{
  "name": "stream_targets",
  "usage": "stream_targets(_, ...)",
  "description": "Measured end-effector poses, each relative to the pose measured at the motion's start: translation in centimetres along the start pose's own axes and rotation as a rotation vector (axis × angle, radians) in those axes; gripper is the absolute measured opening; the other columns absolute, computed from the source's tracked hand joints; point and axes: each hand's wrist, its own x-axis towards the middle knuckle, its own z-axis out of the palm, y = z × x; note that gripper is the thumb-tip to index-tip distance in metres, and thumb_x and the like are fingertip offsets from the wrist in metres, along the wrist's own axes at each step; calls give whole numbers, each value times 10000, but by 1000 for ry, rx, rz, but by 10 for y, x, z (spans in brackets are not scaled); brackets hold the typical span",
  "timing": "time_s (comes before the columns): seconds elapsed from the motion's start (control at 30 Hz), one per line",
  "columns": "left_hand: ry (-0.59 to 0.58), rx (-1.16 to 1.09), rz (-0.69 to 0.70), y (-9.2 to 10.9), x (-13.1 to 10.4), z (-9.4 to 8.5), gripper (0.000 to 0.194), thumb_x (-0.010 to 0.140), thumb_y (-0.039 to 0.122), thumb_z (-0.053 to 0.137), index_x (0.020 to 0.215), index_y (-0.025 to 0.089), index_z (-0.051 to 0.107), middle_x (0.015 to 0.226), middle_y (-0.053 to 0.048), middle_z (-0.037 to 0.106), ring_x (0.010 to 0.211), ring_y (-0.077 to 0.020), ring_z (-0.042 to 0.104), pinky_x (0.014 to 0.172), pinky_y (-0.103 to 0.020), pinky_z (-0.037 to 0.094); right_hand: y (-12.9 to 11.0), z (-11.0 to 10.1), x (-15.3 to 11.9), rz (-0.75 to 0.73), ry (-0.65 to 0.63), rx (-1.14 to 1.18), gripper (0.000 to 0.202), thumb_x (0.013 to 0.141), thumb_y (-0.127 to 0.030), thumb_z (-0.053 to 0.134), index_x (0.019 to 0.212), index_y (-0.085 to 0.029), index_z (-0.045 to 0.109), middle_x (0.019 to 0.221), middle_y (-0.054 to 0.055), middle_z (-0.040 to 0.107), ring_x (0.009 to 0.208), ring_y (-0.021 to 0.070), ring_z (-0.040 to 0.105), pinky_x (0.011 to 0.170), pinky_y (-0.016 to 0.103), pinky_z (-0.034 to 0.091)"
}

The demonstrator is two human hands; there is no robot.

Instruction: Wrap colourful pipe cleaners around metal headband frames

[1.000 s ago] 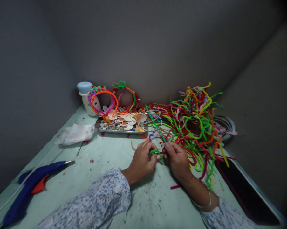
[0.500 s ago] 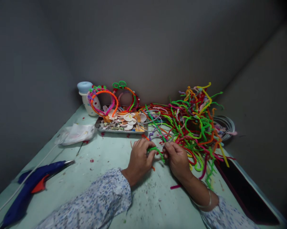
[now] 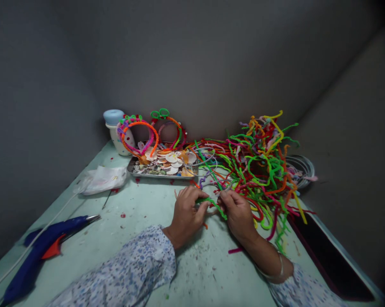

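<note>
Above the middle of the table, my left hand [image 3: 188,216] pinches a green fuzzy stem [image 3: 217,207] between thumb and fingers. The stem slopes down to the right, its lower end beside my right hand [image 3: 238,214]. My right hand is closed, thumb against fingers, at a thin silvery hoop [image 3: 214,196] whose near part runs between the two hands. Whether the right fingers also grip the green stem is hard to tell. A piece of orange stem [image 3: 205,226] pokes out below the left hand.
A metal tray [image 3: 162,175] of shells stands behind my hands, with fuzzy headbands [image 3: 140,123] and a blue-lidded bottle [image 3: 120,138]. Tangled coloured stems [image 3: 265,170] spread at the right, near a dark flat object [image 3: 329,260]. A blue glue gun [image 3: 39,251] lies at the left.
The green stem's free end has shifted right and now lies closer to my right hand. Both hands stay in nearly the same place.
</note>
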Motion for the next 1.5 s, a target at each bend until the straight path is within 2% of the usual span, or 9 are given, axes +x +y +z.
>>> stream_targets(0.47, -25, -73, -84, 2, -1, 0, 31, 820, 155, 620, 829, 181, 605, 840, -23, 622, 856, -188, 563, 790, -321, 384, -3, 0, 0, -42, -9, -53, 376, 877, -449, 575, 601, -195, 540, 540, -52, 450, 520, 116, 404, 523, 246, 338)
stream_targets(1.27, -84, -411, -320, -6, -3, 5, 35, 797, 200, 614, 793, 192, 580, 812, -14, 581, 814, -174, 565, 726, -290, 458, 0, -2, -1, -17, -58, -60, 397, 885, -459, 570, 589, -198, 526, 530, -45, 469, 502, 117, 401, 497, 249, 332)
stream_targets(1.5, -163, -463, -395, -7, -3, 7, 64, 827, 243, 598, 835, 183, 576, 800, -13, 606, 757, -153, 583, 713, -281, 482, -3, -1, -1, -11, -30, -71, 403, 874, -471, 570, 581, -199, 524, 514, -48, 459, 487, 117, 404, 480, 244, 326)
